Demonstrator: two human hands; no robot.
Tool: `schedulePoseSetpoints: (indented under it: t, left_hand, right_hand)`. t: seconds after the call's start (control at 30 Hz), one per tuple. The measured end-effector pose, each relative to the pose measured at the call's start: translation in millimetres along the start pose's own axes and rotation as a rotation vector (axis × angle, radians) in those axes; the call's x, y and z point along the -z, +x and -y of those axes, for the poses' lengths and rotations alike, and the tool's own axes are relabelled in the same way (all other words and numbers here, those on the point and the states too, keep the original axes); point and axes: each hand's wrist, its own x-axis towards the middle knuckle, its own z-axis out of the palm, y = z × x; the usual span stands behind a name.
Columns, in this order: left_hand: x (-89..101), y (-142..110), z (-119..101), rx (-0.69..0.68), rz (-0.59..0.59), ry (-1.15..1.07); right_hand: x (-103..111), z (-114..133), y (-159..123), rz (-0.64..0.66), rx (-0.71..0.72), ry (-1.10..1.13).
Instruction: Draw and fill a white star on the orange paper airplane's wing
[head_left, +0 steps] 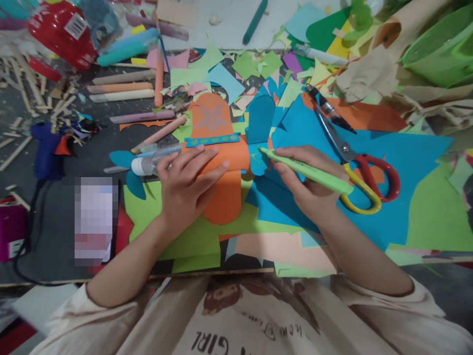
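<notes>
My left hand (192, 180) lies with fingers spread over an orange paper craft (221, 197), pressing on its rolled middle. The craft has rounded flaps at both ends, a greyish star on the upper flap and a blue strip with green dots across it. A clear bottle with a white cap (139, 166) pokes out left of this hand; two blue paper petals lie by its cap. My right hand (310, 180) grips a light green highlighter (314, 176). Its tip meets a small blue paper piece with green marks (259, 160) at the craft's right side.
Red-and-yellow-handled scissors (345, 148) and a black pen (328, 108) rest on blue paper (388, 217) at right. A blue glue gun (48, 148) and a phone (96, 219) are at left. Paper scraps, markers and sticks cover the back; a green basket (439, 49) stands far right.
</notes>
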Motion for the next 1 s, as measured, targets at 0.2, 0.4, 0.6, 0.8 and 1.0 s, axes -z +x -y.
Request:
schedulePoseSetpoints:
  t: [0.2, 0.4, 0.6, 0.8, 1.0]
  left_hand:
    - [0.0, 0.3, 0.6, -0.003, -0.007, -0.008]
    - [-0.3, -1.0, 1.8, 0.010, 0.025, 0.010]
    - [-0.6, -1.4, 2.2, 0.009, 0.037, 0.023]
    - [0.0, -0.2, 0.8, 0.006, 0.013, -0.011]
    - [0.0, 0.1, 0.7, -0.011, 0.007, 0.019]
  right_hand:
    - [1.5, 2.8, 0.5, 0.033, -0.002, -0.002]
    - [0.8, 0.0, -0.3, 0.011, -0.030, -0.048]
    - [0.2, -2.5, -1.0, 0.005, -0.036, -0.055]
    - [0.3, 0.7, 0.0, 0.004, -0.002, -0.011]
    - [0.8, 1.6, 0.0, 0.010, -0.019, -0.044]
